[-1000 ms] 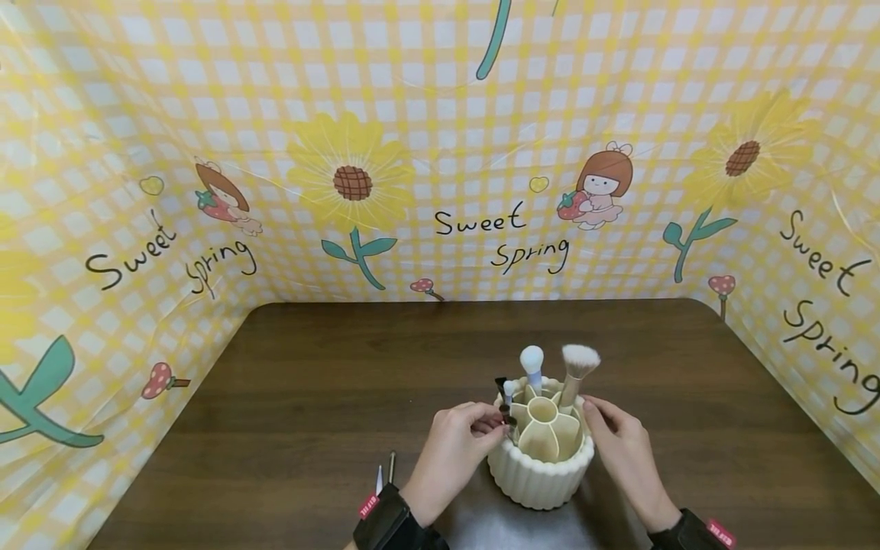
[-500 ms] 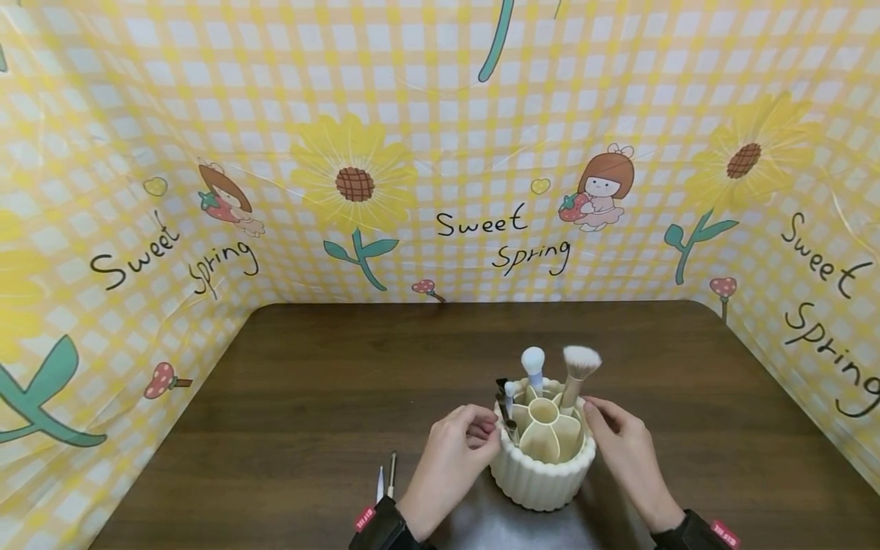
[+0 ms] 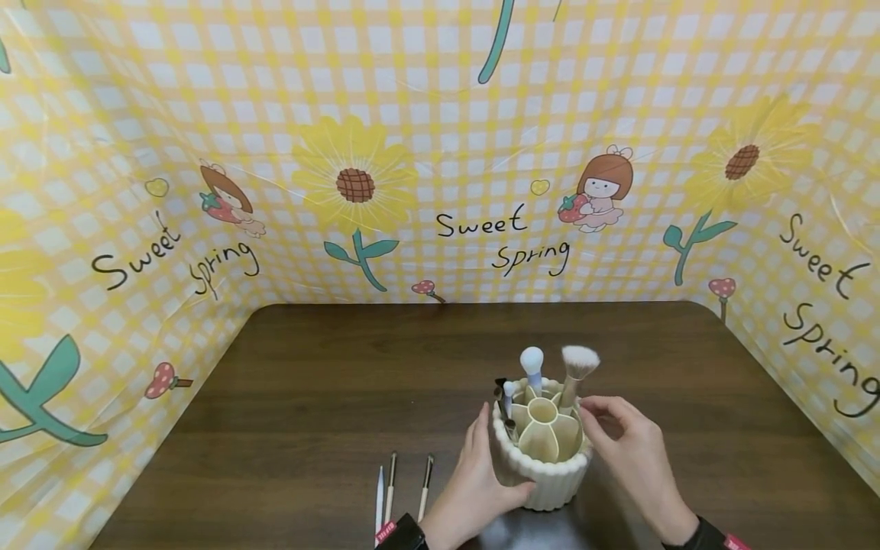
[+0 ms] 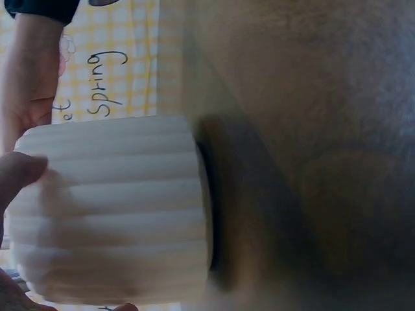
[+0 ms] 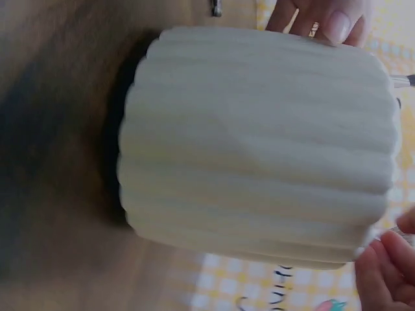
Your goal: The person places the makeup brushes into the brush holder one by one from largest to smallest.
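The left hand is wrapping round the left side of the upright pot, the right hand is pinching its right rim, and three slim tools are lying left of the pot, nearer the left hand, pointing forward

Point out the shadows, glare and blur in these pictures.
Head: pot fairly sharp, pale glare on the table near the bottom edge; left wrist: dark shadow at the pot's base, table blurred; right wrist: dim, shadow along the base, table soft.
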A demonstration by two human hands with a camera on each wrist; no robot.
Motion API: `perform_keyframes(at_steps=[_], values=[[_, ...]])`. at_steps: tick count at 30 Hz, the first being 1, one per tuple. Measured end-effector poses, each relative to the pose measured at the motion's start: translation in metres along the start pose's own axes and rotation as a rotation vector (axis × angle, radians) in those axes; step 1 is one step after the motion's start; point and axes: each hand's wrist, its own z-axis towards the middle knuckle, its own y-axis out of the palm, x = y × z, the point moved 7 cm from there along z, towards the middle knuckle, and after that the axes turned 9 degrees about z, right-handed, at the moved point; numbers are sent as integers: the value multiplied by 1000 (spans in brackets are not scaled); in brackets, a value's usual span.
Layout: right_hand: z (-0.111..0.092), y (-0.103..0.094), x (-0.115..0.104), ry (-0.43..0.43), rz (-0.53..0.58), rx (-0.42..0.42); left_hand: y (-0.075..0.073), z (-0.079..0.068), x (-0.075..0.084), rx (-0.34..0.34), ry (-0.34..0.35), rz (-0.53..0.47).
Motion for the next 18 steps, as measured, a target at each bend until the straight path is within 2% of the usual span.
perform_keyframes(at_steps=[3, 6, 12, 18], values=[[0, 3, -11, -136, -51, -54, 2, 2, -2, -9, -1, -32], [1, 6, -18, -198, -63, -102, 3, 5, -3, -10, 6, -45], [5, 15, -23, -226, -95, -192, 5, 11, -5, -28, 40, -56], [9, 18, -25, -246, -141, -200, 7, 12, -6, -39, 46, -58]])
